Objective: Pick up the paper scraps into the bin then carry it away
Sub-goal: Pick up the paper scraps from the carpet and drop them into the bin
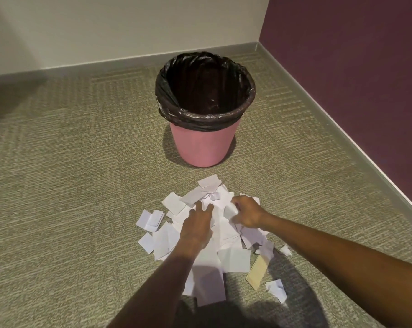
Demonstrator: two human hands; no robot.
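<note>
Head view: paper scraps lie heaped on the carpet floor, near the upright pink bin with its black liner. Of the hands, the left hand rests flat on the heap with fingers spread, while the right hand curls its fingers round a scrap.

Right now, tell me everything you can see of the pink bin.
The pink bin is round, tapered, plastic-looking, wider at the top, upright on the carpet near the room's corner. A glossy black liner lines it and folds over the rim in a bunched band. Its inside is dark, with no scraps visible. It stands beyond the paper scraps, apart from them; the left hand and right hand are on the pile, not touching it.
</note>
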